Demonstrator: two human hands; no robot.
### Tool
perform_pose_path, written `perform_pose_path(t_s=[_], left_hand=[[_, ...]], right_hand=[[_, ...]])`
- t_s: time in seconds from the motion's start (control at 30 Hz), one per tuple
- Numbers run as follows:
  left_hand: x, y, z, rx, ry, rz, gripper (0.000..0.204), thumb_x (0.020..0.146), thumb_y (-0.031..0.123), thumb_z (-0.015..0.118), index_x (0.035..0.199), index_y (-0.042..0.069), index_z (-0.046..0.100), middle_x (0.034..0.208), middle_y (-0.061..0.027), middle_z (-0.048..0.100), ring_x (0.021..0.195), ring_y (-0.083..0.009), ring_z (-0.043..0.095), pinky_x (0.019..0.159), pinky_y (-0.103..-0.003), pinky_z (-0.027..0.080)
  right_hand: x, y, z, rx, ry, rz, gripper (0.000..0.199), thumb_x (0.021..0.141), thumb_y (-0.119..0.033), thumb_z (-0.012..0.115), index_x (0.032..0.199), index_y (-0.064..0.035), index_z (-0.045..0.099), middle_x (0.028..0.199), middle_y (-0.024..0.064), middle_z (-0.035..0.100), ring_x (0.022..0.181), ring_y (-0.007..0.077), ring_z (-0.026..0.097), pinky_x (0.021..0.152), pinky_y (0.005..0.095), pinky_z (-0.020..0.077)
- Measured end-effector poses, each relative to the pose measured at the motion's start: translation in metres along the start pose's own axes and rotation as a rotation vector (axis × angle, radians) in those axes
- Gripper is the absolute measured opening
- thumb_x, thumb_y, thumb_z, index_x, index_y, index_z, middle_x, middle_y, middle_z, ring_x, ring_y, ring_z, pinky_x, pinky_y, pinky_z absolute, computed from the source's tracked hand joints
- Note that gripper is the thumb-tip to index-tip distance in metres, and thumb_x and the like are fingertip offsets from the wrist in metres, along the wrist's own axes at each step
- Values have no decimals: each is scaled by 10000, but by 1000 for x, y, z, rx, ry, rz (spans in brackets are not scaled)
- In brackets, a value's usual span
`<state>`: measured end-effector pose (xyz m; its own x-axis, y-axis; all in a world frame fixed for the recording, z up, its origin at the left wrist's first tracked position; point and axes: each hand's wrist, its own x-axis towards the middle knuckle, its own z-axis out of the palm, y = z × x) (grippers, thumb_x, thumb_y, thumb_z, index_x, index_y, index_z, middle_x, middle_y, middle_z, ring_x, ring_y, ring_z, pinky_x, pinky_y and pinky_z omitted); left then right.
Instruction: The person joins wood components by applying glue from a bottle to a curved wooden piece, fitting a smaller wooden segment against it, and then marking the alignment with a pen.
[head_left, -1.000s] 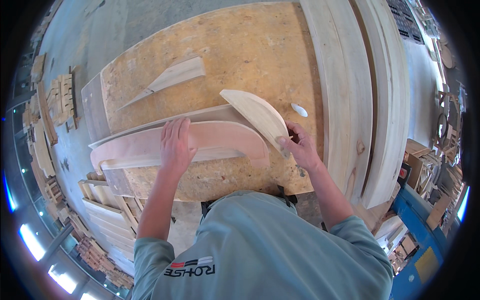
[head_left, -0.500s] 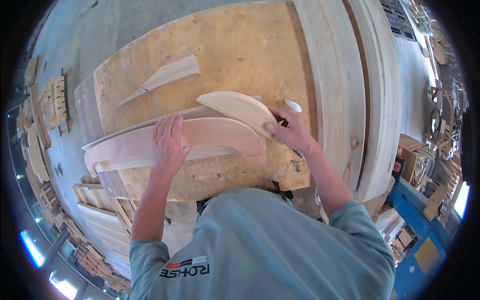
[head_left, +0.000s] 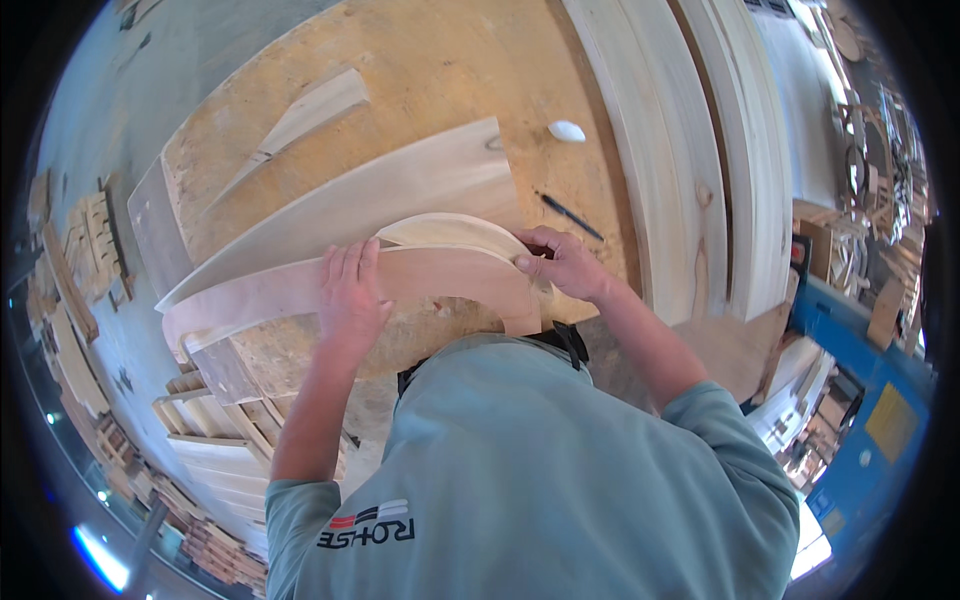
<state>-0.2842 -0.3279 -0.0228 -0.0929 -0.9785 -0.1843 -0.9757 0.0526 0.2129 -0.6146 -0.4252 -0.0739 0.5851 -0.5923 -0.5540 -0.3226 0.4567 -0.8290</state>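
The left hand (head_left: 350, 295) lies flat, fingers together, on a curved wooden piece (head_left: 300, 285) at the workbench's (head_left: 450, 60) near edge. The right hand (head_left: 565, 265) grips its right end against a smaller curved template (head_left: 450, 230). Beyond lie a tapered board (head_left: 400, 195), a pencil (head_left: 572, 217) and a white chalk (head_left: 567, 131).

Small curved template (head_left: 455, 230) now down onto the curved board (head_left: 300, 285), from raised.

Under the left hand (head_left: 350, 295) lay a curved board (head_left: 300, 290) of pale, smooth, matt wood. Beyond both hands, the worktop (head_left: 440, 70) was rough, yellowish chipboard. The shirt (head_left: 560, 470) looked like soft matt cloth.
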Motion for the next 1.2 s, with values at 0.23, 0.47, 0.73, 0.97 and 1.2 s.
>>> perform_pose_path(t_s=[0.23,0.47,0.73,0.97,1.2], left_hand=[[-38,7,40,-38,-92,89,947,613,195,903,1426,26,448,1321,-168,539,1277,-323,495,1166,-504,337],[-49,6,44,12,-169,123,892,634,246,900,1400,60,483,1296,-117,540,1245,-294,491,1115,-462,349],[-54,10,38,-16,-142,172,831,613,207,896,1349,75,532,1246,-125,584,1222,-315,528,1092,-474,376],[-40,5,37,5,-100,143,810,602,204,910,1320,77,558,1182,-146,605,1159,-344,563,1020,-479,438],[-31,-5,33,-59,-169,240,799,617,251,906,1315,66,561,1184,-160,619,1114,-361,588,940,-478,483]], right_hand=[[-37,66,30,162,-8,77,482,967,-240,704,1373,-3,599,1264,90,665,1136,163,609,1008,328,483],[-54,78,50,-26,57,107,477,947,-180,684,1384,-12,592,1269,96,676,1135,171,616,1010,333,483],[-53,65,60,-406,110,131,427,926,-207,665,1302,-5,649,1220,170,696,1120,268,657,986,366,505],[-62,67,74,-322,445,159,350,904,-248,675,1160,-11,706,1066,201,710,1005,342,670,893,407,523],[-109,44,126,-741,481,2,745,811,-400,778,1377,8,516,1263,223,588,1221,397,539,1040,457,452]])
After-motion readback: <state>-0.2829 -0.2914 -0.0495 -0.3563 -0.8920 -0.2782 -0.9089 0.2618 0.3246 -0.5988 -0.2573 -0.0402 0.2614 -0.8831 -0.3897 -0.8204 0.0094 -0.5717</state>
